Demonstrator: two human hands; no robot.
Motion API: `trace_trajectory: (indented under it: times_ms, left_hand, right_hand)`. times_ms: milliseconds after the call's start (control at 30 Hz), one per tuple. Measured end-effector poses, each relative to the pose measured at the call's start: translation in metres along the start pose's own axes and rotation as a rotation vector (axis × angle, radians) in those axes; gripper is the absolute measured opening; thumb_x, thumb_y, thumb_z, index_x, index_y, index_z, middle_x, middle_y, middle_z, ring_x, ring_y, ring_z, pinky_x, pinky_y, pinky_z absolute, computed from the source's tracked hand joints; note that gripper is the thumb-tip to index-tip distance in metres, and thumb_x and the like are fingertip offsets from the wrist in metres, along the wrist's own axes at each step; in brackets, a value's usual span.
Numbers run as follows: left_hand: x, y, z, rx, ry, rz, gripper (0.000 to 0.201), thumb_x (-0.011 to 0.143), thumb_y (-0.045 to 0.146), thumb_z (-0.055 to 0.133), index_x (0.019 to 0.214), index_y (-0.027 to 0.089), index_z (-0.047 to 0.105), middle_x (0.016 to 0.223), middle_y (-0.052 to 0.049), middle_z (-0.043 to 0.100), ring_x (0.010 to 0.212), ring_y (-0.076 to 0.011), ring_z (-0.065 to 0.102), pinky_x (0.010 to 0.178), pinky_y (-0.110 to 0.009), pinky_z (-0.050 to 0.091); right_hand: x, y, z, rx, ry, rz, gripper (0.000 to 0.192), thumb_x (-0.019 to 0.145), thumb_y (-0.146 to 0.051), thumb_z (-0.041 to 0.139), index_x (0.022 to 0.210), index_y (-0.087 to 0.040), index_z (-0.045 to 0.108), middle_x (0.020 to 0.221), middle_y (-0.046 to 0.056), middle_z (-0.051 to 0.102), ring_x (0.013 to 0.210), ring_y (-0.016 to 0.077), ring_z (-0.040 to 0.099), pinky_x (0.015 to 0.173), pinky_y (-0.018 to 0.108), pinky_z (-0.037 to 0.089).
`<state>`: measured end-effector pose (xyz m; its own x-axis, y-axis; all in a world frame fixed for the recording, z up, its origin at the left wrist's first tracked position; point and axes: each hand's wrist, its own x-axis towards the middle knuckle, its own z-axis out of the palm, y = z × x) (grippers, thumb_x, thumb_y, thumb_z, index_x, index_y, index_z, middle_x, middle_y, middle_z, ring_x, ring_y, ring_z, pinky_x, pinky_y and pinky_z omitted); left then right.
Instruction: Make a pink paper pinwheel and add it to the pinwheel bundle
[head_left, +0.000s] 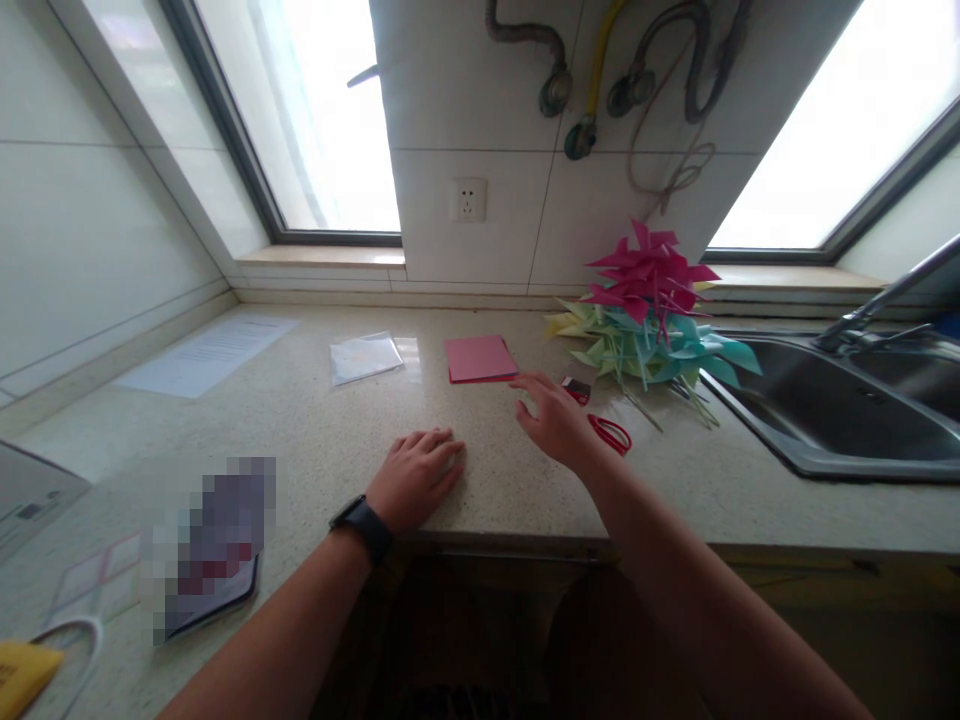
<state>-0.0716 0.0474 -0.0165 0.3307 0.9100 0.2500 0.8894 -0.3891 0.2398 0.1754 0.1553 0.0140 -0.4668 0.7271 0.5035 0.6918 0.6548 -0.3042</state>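
My left hand (421,474) lies palm down on the speckled countertop near its front edge, fingers stretched out and holding nothing. A dark watch (363,526) is on that wrist. My right hand (553,418) reaches over the counter with its fingers apart, the fingertips close by the right corner of a stack of pink paper squares (480,358); whether they touch it I cannot tell. Just beyond the right wrist are red-handled scissors (611,434), partly hidden by the hand. A small red and black box (577,390) sits behind them.
Paper pinwheels (651,275) in pink, green, yellow and blue are piled at the back right, beside a steel sink (810,400). A clear packet (367,358) and a printed sheet (214,352) lie toward the left. A phone (217,600), its screen blurred, rests at front left.
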Motion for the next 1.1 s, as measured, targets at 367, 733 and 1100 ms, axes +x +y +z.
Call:
trace_trajectory:
  times_ms: [367, 733, 1100]
  left_hand:
    - [0.002, 0.000, -0.001, -0.012, 0.002, -0.011, 0.036, 0.100, 0.043, 0.046, 0.132, 0.032, 0.060, 0.140, -0.005, 0.059, 0.124, -0.0286, 0.053, 0.103, -0.050, 0.041]
    - [0.001, -0.002, 0.000, -0.025, 0.007, -0.015, 0.036, 0.099, 0.043, 0.048, 0.132, 0.032, 0.060, 0.139, -0.006, 0.059, 0.123, -0.0291, 0.053, 0.103, -0.050, 0.041]
    - [0.001, -0.003, 0.001, -0.045, 0.020, -0.006, 0.035, 0.099, 0.042, 0.049, 0.130, 0.031, 0.062, 0.137, -0.006, 0.061, 0.123, -0.0286, 0.054, 0.104, -0.050, 0.041]
  right_hand:
    - [0.068, 0.004, 0.091, -0.125, -0.107, 0.095, 0.036, 0.097, -0.035, 0.061, 0.128, -0.019, 0.058, 0.133, 0.011, 0.058, 0.114, 0.0256, 0.060, 0.096, 0.049, 0.052]
    - [0.055, 0.002, 0.087, -0.246, -0.107, 0.083, 0.031, 0.097, -0.036, 0.060, 0.123, -0.018, 0.061, 0.127, 0.010, 0.061, 0.111, 0.0239, 0.062, 0.095, 0.047, 0.052]
    - [0.044, -0.003, 0.075, -0.209, -0.105, 0.040, 0.028, 0.097, -0.035, 0.060, 0.119, -0.018, 0.063, 0.126, 0.009, 0.062, 0.112, 0.0238, 0.061, 0.097, 0.047, 0.051]
